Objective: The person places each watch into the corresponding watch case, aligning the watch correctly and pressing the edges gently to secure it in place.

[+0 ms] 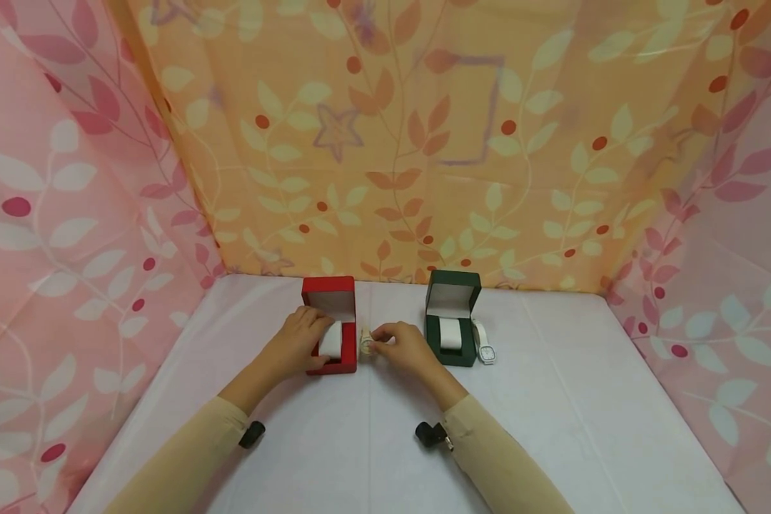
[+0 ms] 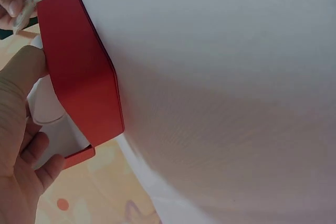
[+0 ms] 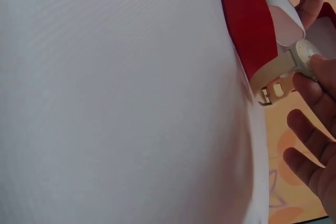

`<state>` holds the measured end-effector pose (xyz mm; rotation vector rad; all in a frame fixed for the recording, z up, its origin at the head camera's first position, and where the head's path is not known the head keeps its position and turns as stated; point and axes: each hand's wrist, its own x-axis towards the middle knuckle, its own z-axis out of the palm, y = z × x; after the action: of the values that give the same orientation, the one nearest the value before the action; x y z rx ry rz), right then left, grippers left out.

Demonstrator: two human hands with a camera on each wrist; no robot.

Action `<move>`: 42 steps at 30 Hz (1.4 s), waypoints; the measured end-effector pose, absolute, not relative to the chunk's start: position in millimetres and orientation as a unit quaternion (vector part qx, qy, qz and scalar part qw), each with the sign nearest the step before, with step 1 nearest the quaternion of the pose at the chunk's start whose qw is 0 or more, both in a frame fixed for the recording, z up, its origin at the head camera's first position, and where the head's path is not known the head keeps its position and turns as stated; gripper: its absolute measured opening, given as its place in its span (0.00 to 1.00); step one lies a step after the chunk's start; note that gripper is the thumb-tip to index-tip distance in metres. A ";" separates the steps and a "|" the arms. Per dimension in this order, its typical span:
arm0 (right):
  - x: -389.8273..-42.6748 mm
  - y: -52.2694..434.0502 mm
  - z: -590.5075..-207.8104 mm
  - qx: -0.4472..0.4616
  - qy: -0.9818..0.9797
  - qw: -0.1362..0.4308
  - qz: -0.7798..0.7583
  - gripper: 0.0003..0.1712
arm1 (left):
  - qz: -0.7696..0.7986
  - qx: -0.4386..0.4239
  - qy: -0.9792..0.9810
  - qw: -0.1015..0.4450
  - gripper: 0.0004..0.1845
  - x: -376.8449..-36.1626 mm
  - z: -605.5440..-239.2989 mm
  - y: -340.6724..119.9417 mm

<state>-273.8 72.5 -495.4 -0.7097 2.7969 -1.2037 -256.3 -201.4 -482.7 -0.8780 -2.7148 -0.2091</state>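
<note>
A red watch box [image 1: 350, 350] stands with its lid raised, a white cushion [image 1: 331, 343] inside it. My left hand [image 1: 300, 339] reaches into this box and grips the cushion, thumb at the near end and fingers towards the lid. Just right of the box, my right hand [image 1: 407, 348] pinches a wristwatch [image 1: 366, 345] by its round case. In the right wrist view, the beige strap [image 3: 273, 74] of this watch hangs looped beside the red box wall, its buckle showing. The left wrist view shows the cushion [image 2: 46, 100] between thumb and fingers.
To the right stands a dark green watch box [image 1: 468, 346], lid up, holding a white cushion [image 1: 450, 333]. A white-strapped watch [image 1: 486, 351] lies against its right side. Patterned curtains [image 1: 392, 143] close off the back and sides of the white table [image 1: 360, 442].
</note>
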 end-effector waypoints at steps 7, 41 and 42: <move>-263.5 77.4 -483.7 -0.223 0.888 -0.005 -0.403 0.08 | -0.048 -0.304 -0.937 0.166 0.42 -253.3 -484.9 -201.3; -229.1 116.7 -466.5 -0.182 0.857 -0.065 -0.477 0.10 | -0.194 -0.255 -0.928 0.192 0.40 -220.3 -455.1 -184.4; -227.9 118.5 -466.1 -0.185 0.856 -0.069 -0.478 0.10 | -0.198 -0.253 -0.928 0.189 0.40 -218.5 -454.0 -183.2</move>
<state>-227.9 118.5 -466.1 -0.6095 2.8137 -1.5710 -218.5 -183.2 -454.0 -0.7122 -2.6100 -0.5562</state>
